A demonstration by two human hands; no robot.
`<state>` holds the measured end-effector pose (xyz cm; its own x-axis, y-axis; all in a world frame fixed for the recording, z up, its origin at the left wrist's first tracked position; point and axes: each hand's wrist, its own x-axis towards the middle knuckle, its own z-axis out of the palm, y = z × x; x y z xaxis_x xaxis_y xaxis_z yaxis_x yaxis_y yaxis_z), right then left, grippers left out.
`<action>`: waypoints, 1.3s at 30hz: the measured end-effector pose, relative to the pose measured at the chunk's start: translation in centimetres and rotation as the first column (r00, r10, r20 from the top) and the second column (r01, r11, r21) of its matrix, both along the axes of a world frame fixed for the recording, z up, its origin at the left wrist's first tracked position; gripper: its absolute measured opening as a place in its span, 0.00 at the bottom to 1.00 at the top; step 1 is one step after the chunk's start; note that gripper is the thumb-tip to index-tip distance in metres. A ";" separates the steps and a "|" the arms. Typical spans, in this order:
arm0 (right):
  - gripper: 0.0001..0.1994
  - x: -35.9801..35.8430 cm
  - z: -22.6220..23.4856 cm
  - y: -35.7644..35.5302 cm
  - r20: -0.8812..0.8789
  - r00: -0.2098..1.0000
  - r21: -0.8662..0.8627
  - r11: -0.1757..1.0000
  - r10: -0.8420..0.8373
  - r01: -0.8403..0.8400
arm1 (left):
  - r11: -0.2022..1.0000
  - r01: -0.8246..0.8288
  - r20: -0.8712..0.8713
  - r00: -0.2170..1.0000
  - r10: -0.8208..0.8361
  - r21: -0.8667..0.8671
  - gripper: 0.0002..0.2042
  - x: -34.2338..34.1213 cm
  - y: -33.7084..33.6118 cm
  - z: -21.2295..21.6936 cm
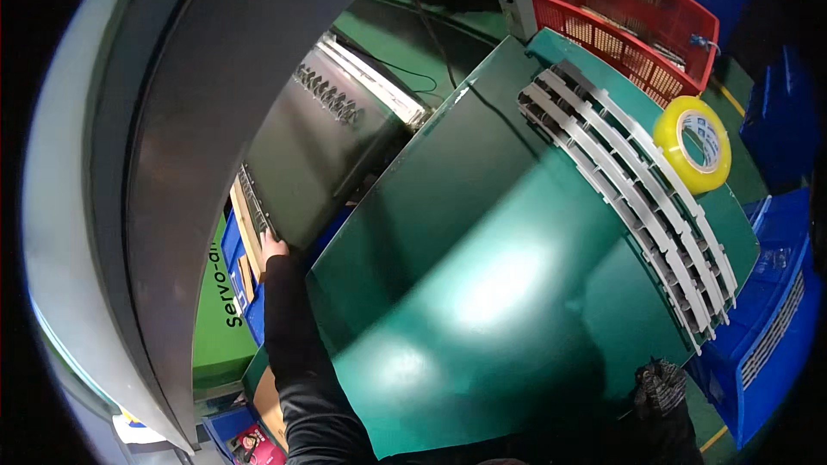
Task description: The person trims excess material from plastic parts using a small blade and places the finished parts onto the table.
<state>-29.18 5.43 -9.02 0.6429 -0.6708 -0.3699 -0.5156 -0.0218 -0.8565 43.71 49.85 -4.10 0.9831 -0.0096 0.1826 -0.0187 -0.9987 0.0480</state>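
Apparently, left of the green table (pixel 448 198), the left hand (pixel 274 247) is touching, perhaps pinching, the near end of a dark strip (pixel 253 197); its firmness I cannot tell. Guiding it straight would likely be sparing the wooden bar (pixel 245 224) beside it. Gray strips (pixel 639 192) are lining the table's right side, leaving its middle open. By its near-right corner, the right hand (pixel 662 381) is showing too darkly to judge its hold.
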 end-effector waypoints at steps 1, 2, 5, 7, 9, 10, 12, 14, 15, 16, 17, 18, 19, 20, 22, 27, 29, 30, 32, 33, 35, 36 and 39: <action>0.09 0.6 -0.8 -0.3 0.111 0.993 -0.028 0.999 0.028 -0.025 | 0.993 0.063 0.080 0.994 -0.071 0.102 0.24 0.8 3.3 0.4; 0.09 0.3 -1.0 -0.3 0.020 0.997 -0.051 0.996 0.078 -0.077 | 0.999 0.038 0.067 0.997 -0.038 -0.001 0.23 1.2 3.3 0.5; 0.10 -0.2 -0.4 -0.2 -0.110 0.990 -0.013 0.996 0.085 -0.087 | 0.998 -0.032 0.047 0.998 0.029 0.045 0.21 -0.3 0.4 0.1; 0.11 0.9 1.3 -0.3 -0.129 0.991 0.050 0.998 0.043 -0.037 | 0.977 -0.068 0.070 0.996 0.055 0.201 0.20 -2.4 -4.6 1.2; 0.11 3.1 4.6 -1.1 -0.166 0.985 0.354 0.935 0.055 0.007 | 0.945 -0.062 0.175 0.985 0.005 0.321 0.22 -3.9 -7.8 2.3; 0.11 2.5 3.4 -1.1 -0.161 0.984 0.362 0.932 0.070 -0.007 | 0.958 -0.039 0.202 0.979 -0.020 0.285 0.22 -4.6 -8.8 2.7; 0.11 0.4 -0.2 -0.8 -0.273 0.938 -0.427 0.847 0.213 -0.316 | 0.971 0.042 0.235 0.967 -0.098 0.234 0.21 -5.2 -11.0 3.8; 0.11 2.1 1.9 0.0 -0.302 0.940 -0.410 0.868 0.161 -0.281 | 0.970 0.133 0.247 0.952 -0.182 0.203 0.21 -4.9 -14.2 4.5; 0.11 2.3 2.2 0.0 -0.323 0.938 -0.408 0.875 0.129 -0.261 | 0.970 0.161 0.254 0.945 -0.204 0.182 0.20 -4.8 -16.2 4.5; 0.11 2.5 2.5 0.0 -0.351 0.932 -0.403 0.884 0.089 -0.236 | 0.975 0.181 0.218 0.954 -0.206 0.131 0.20 -5.6 -19.7 4.6; 0.10 2.1 2.3 0.0 -0.294 0.945 -0.410 0.875 0.141 -0.258 | 0.977 0.197 0.178 0.962 -0.207 0.077 0.20 -6.5 -22.6 4.5; 0.08 2.1 2.1 -0.3 -0.222 0.953 -0.423 0.861 0.204 -0.283 | 0.978 0.194 0.180 0.962 -0.205 0.079 0.20 -6.3 -23.6 4.3; 0.08 2.2 2.3 -0.3 -0.220 0.954 -0.423 0.861 0.206 -0.283 | 0.961 0.250 0.185 0.946 -0.268 0.114 0.20 -6.1 -24.6 4.2; 0.07 2.4 2.8 0.0 -0.162 0.963 -0.378 0.888 0.217 -0.264 | 0.936 0.320 0.180 0.922 -0.343 0.145 0.20 -5.8 -26.2 3.5; 0.06 3.1 3.8 0.2 -0.099 0.972 -0.330 0.914 0.215 -0.236 | 0.936 0.338 0.131 0.928 -0.349 0.100 0.20 -6.3 -29.2 3.6; 0.09 -1.0 -1.4 1.5 -0.207 0.970 -0.060 0.989 0.124 -0.139 | 0.940 0.306 -0.028 0.949 -0.313 -0.150 0.17 -4.5 -29.2 2.8; 0.11 1.2 1.2 0.5 -0.219 0.961 -0.037 0.983 0.168 -0.180 | 0.927 0.344 -0.057 0.933 -0.355 -0.150 0.15 -4.9 -29.6 3.0; 0.11 1.8 2.1 0.1 -0.208 0.956 -0.042 0.974 0.208 -0.221 | 0.916 0.371 -0.085 0.918 -0.387 -0.155 0.13 -5.3 -29.3 3.3; 0.10 2.2 2.6 -0.2 -0.224 0.939 -0.207 0.929 0.260 -0.306 | 0.926 0.347 -0.091 0.928 -0.362 -0.151 0.11 -6.2 -27.8 3.7; 0.09 1.9 2.3 -0.2 -0.264 0.930 -0.359 0.868 0.256 -0.342 | 0.929 0.335 -0.110 0.929 -0.354 -0.159 0.10 -7.5 -28.2 4.3; 0.08 1.9 1.0 -0.1 -0.074 0.964 -0.302 0.915 0.256 -0.267 | 0.928 0.351 -0.158 0.917 -0.367 -0.120 0.09 -10.9 -26.6 5.9; 0.07 1.9 1.5 -0.4 0.018 0.969 -0.270 0.934 0.247 -0.233 | 0.914 0.370 -0.163 0.904 -0.395 -0.165 0.09 -12.6 -24.8 6.3; 0.08 3.9 5.4 -0.6 0.075 0.996 0.332 0.943 -0.055 0.027 | 0.851 0.503 -0.197 0.828 -0.524 -0.150 0.10 -20.4 -19.8 7.1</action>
<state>-25.32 4.83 -3.63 0.6547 -0.5462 -0.5226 -0.4380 0.2894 -0.8511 23.29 30.06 2.96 0.8547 -0.5189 -0.0158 -0.5058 -0.8392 0.2000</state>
